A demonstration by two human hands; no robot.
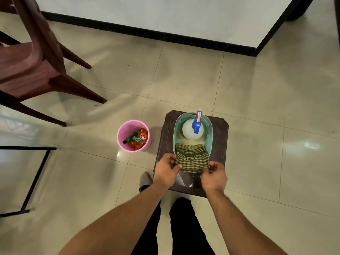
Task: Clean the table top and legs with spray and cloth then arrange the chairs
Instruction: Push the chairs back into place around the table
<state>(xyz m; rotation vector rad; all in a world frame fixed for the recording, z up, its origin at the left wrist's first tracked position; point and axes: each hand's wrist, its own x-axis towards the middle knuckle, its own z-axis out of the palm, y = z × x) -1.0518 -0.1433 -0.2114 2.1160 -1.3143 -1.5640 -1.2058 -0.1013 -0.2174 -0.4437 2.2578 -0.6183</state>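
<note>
I judge the step in hand to be lifting the cloth [192,156] out of the basket [175,129]. The basket stands on the stool [220,144], running from its far edge toward its near edge. The cloth fills the basket's near end and hangs over the near rim toward the stool's near edge. The spray bottle [191,130] stands upright in the basket's far end, just beyond the cloth.

My left hand [166,170] pinches the cloth's near left corner, fingers curled on the fabric. My right hand [214,174] pinches the near right corner likewise.

Procedure:
1. Raise both corners together and level, so the cloth peels off the near rim.
2. Draw it toward me, away from the bottle; fabric catching the trigger could tip it.
3. Watch the basket, which looks light: if it rises with the cloth, stop and free the fold.

A bin [122,133] stands on the floor off the stool's left edge. A chair [31,67] stands well apart, far left.
</note>
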